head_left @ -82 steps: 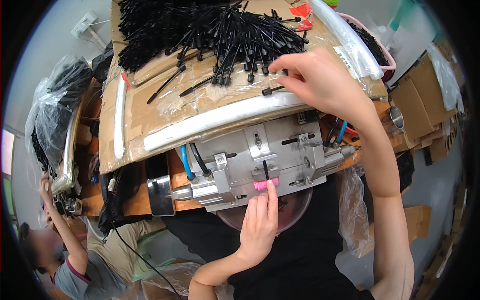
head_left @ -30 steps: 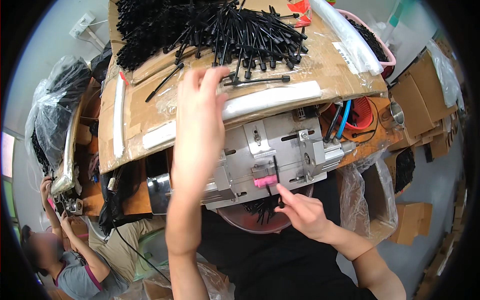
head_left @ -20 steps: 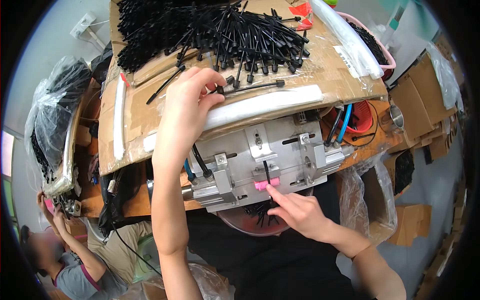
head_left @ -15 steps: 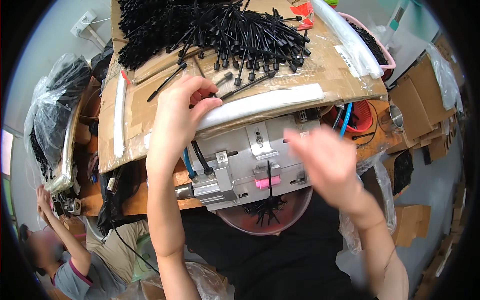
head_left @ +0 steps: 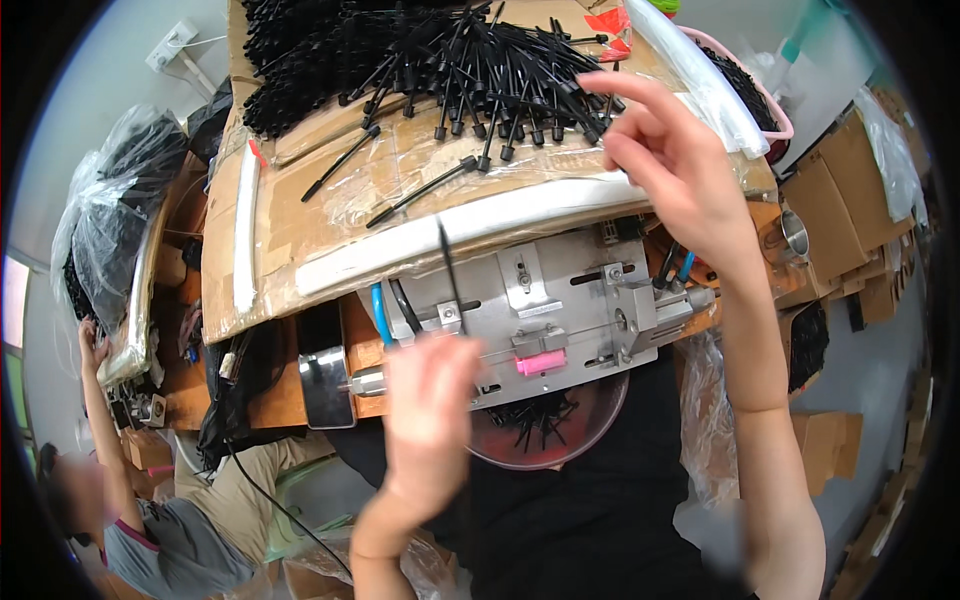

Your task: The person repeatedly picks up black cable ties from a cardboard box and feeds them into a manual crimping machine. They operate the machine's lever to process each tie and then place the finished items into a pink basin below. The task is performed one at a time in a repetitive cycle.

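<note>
My left hand (head_left: 430, 410), smeared by motion, is in front of the metal fixture plate (head_left: 575, 260). A thin black rod (head_left: 447, 262) stands up out of its closed fingers; its lower end is hidden. My right hand (head_left: 685, 165) is over the cardboard's right part, thumb and index finger apart, nothing seen between them. Beside its fingertips lies a heap of black capped rods (head_left: 500, 75). Two single rods, a left one (head_left: 341, 163) and a nearer one (head_left: 420, 193), lie apart from the heap. A pink block (head_left: 541, 362) sits at the fixture's front.
Below the fixture is a translucent bowl (head_left: 612, 425) with black rods inside. A metal cylinder (head_left: 655, 318) stands at the fixture's right, a red basket partly hidden behind. White foam strip (head_left: 480, 232) lines the cardboard's front edge. Another person (head_left: 170, 540) works at the left.
My left hand has drawn back from the cardboard toward me with a rod. My right hand has moved up from the fixture to the heap. The rod in the fixture is gone from it.
</note>
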The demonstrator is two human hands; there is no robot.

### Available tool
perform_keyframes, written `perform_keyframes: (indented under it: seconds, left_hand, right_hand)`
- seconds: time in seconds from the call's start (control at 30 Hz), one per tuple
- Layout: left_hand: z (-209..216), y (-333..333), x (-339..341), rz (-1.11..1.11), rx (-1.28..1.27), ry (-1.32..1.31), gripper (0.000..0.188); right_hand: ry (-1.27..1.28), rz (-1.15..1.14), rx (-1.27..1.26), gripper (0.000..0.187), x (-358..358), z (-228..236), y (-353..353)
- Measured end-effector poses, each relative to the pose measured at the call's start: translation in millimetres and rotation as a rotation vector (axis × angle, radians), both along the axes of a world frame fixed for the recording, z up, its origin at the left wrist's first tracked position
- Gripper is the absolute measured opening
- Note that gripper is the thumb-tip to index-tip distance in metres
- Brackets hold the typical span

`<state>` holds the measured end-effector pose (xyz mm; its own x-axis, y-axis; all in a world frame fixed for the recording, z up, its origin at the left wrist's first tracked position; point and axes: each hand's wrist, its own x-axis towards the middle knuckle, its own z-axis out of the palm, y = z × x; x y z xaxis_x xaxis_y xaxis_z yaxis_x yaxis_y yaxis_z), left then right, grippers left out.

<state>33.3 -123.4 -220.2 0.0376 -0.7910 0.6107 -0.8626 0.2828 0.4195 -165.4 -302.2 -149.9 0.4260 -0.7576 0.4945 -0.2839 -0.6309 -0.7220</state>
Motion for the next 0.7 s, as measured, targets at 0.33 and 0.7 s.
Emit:
perform_keyframes:
  seconds: [0.33, 0.7]
  left_hand:
    - [-57.1, 29.4, -71.2, -0.059, 0.312, -0.204, 0.069]
    - [20.4, -40.5, -17.0, -0.062, 0.087, -0.057, 0.061]
  right_hand:
    - [-0.54, 0.135, 0.344, 0.027, -44.1, -16.2, 56.7]
    - [0.083, 0.101, -0.112, 0.068, -26.4, -116.0, 146.4]
